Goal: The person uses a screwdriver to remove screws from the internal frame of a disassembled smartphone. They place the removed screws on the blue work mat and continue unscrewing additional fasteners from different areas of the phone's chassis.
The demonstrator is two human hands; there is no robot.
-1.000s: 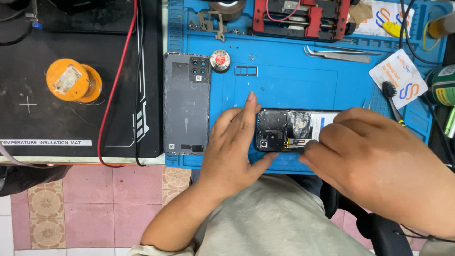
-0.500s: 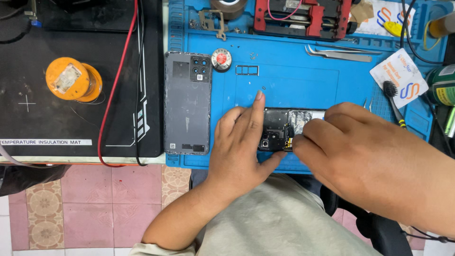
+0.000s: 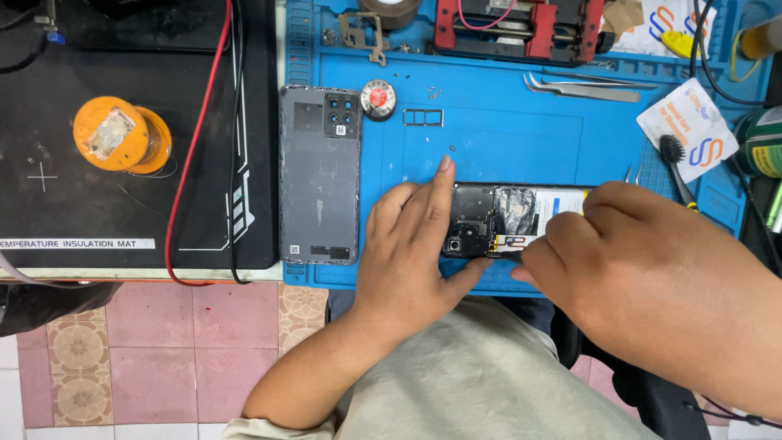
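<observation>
Looking down from the head camera, two hands work on one opened phone point(image 3: 497, 222) lying across the near part of the blue repair mat point(image 3: 505, 138). The left hand point(image 3: 407, 253) rests against the phone's camera end, forefinger stretched flat along its edge, thumb tucked under the near edge, the other fingers loosely curled; it steadies the phone rather than clasping it. The right hand point(image 3: 652, 273) covers the phone's other end, its fingers bunched at the near edge of the board, but what they pinch, if anything, cannot be made out.

One grey back cover point(image 3: 319, 175) lies flat at the mat's left edge, well apart from the phone. Just beside its top corner sits one small round red-and-white tin point(image 3: 378, 97), and next to that one empty card tray point(image 3: 423, 118). One pair of tweezers point(image 3: 582, 86) lies further back, one black brush point(image 3: 674, 167) beside a white card point(image 3: 691, 126) on the right. A red clamp fixture point(image 3: 517, 28) is cut off by the top edge. On the black mat point(image 3: 122, 195) to the left stands one orange spool point(image 3: 120, 134), with a red cable point(image 3: 195, 155) crossing beside it.

The phone's right half is hidden under the right hand.
</observation>
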